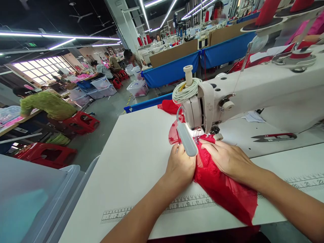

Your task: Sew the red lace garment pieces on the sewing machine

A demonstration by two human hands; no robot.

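A piece of red lace fabric (222,190) lies on the white sewing table (136,162) and runs under the head of a white sewing machine (253,91). My left hand (180,166) rests on the fabric's left edge with its fingers curled, partly hidden behind the machine's small lamp (186,139). My right hand (226,158) lies flat on the fabric, fingers stretched toward the needle area. More red fabric (169,106) shows behind the machine.
Thread snips with red handles (274,136) lie on the table right of the machine. A ruler scale (187,203) is printed along the table's front. A clear plastic bin (30,199) stands at my left. Other people sit at tables on red stools (81,120) across the aisle.
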